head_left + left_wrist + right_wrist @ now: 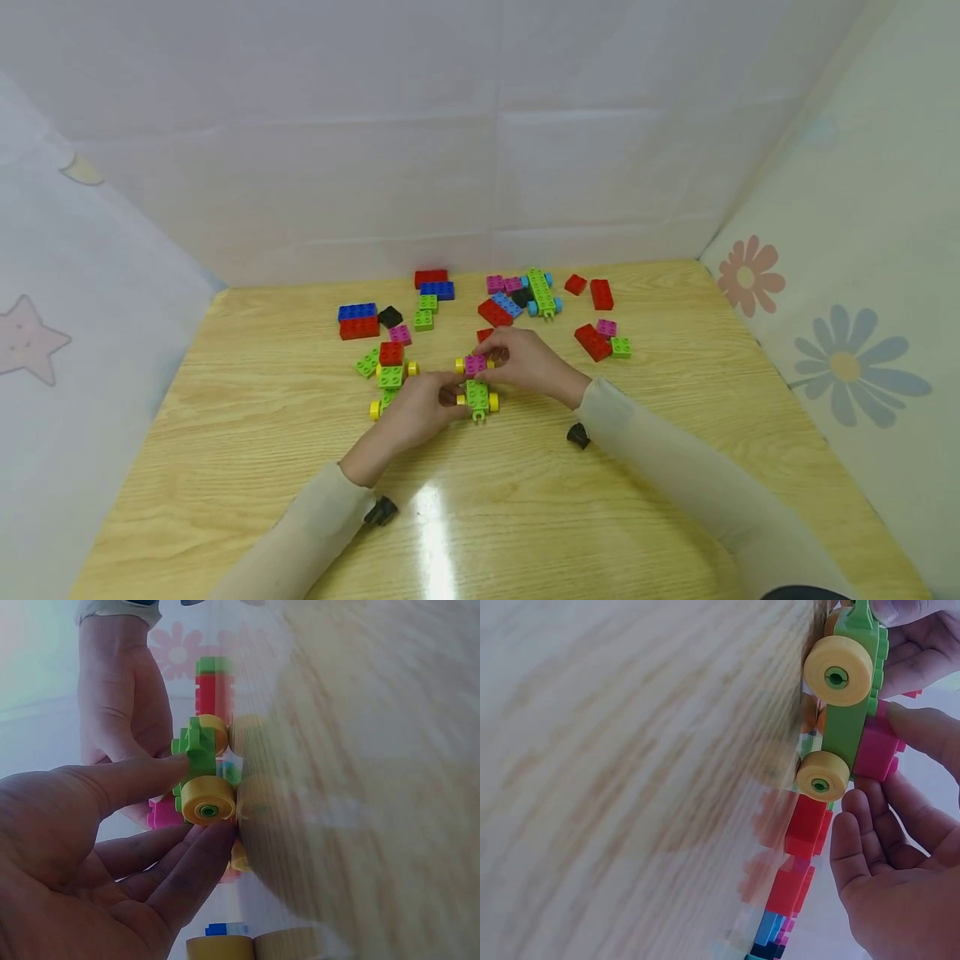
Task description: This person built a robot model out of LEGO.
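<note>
A yellowish wood-grain table (525,517) stands before me, a streak of glare (435,542) near its front, pale sheeting (360,167) behind it and 2 big flowers (844,367) printed on the wall (862,225) to the right. Mid-table, among loose bricks (592,342), sits a green yellow-wheeled base (477,392); the left hand (420,408) pinches it, the right hand (522,358) pinches the magenta brick (475,365) on top

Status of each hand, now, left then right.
Left hand: closed, holding the green base by its wheeled end.
Right hand: closed, pinching the pink brick on top of that base.
</note>
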A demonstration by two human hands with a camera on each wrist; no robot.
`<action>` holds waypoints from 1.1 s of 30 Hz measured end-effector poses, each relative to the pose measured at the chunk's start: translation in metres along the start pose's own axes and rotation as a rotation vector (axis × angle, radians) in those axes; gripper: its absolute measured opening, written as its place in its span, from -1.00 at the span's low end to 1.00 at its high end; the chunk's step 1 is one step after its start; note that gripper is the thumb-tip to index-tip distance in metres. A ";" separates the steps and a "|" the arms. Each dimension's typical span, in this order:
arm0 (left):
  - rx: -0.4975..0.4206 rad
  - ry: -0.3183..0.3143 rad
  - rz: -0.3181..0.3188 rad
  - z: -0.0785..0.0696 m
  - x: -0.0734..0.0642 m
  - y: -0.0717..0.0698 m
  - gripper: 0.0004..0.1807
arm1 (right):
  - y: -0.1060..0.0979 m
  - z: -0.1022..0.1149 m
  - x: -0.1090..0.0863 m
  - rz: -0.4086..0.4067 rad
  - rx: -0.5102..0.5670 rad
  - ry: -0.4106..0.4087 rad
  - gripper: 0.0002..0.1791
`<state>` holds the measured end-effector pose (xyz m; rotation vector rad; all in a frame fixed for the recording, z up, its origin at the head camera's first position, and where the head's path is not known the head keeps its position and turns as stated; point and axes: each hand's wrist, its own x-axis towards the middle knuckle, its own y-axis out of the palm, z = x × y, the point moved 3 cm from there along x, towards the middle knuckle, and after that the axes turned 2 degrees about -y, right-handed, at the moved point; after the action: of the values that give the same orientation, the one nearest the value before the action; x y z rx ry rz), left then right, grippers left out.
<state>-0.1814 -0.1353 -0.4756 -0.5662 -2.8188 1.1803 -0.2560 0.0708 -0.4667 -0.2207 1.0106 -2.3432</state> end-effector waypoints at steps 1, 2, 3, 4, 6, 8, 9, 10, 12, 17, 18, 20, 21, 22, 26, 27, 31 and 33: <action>0.002 0.000 -0.001 0.001 0.001 0.001 -0.52 | 0.000 0.000 0.000 0.000 0.000 0.002 -0.58; -0.004 -0.010 0.000 -0.001 0.000 0.000 -0.52 | 0.000 0.000 0.000 0.000 -0.002 0.003 -0.58; -0.004 -0.005 0.002 0.001 0.001 0.000 -0.52 | 0.000 0.001 -0.001 -0.001 -0.001 0.004 -0.57; -0.001 0.000 0.006 0.005 0.003 0.002 -0.51 | 0.000 0.001 -0.001 -0.001 -0.003 0.006 -0.57; -0.007 0.009 0.012 0.011 0.006 0.004 -0.49 | 0.000 0.002 -0.001 -0.001 -0.005 0.007 -0.57; -0.011 -0.002 0.016 0.014 0.008 0.006 -0.48 | 0.000 0.002 0.000 0.000 -0.009 0.007 -0.56; -0.013 -0.002 0.014 0.018 0.010 0.007 -0.48 | -0.001 0.003 -0.001 0.000 -0.009 0.006 -0.56; -0.019 -0.007 0.012 0.022 0.012 0.009 -0.47 | 0.000 0.002 0.000 0.000 -0.012 0.006 -0.56; -0.022 -0.006 0.007 0.025 0.013 0.011 -0.47 | 0.000 0.002 0.000 0.001 -0.015 0.002 -0.56; -0.010 0.029 0.000 0.021 0.010 0.008 -0.47 | -0.001 0.001 0.000 0.009 -0.016 -0.006 -0.56; -0.010 0.023 0.000 0.015 0.007 0.006 -0.49 | -0.002 0.002 0.000 0.012 -0.016 -0.006 -0.56; -0.001 0.025 0.006 0.007 0.003 0.001 -0.49 | -0.004 0.004 0.000 0.020 -0.006 -0.005 -0.54; 0.000 0.045 0.000 0.010 0.003 0.003 -0.49 | -0.005 0.005 0.000 0.023 0.000 -0.006 -0.52; 0.001 0.045 0.000 0.009 0.003 0.002 -0.50 | -0.006 0.007 0.000 0.027 0.006 -0.007 -0.51; 0.003 0.025 0.007 0.013 0.005 0.004 -0.48 | -0.009 0.012 0.002 0.043 0.031 -0.014 -0.48; 0.003 0.021 0.004 0.017 0.006 0.006 -0.48 | -0.009 0.012 0.002 0.047 0.031 -0.017 -0.48; -0.001 -0.015 -0.006 0.014 0.006 0.006 -0.48 | -0.007 0.014 0.004 0.063 0.030 -0.024 -0.51; 0.000 -0.020 -0.004 0.012 0.004 0.005 -0.47 | -0.006 0.015 0.005 0.069 0.033 -0.030 -0.51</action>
<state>-0.1858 -0.1388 -0.4885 -0.5516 -2.8350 1.1925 -0.2577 0.0625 -0.4523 -0.2045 0.9489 -2.2856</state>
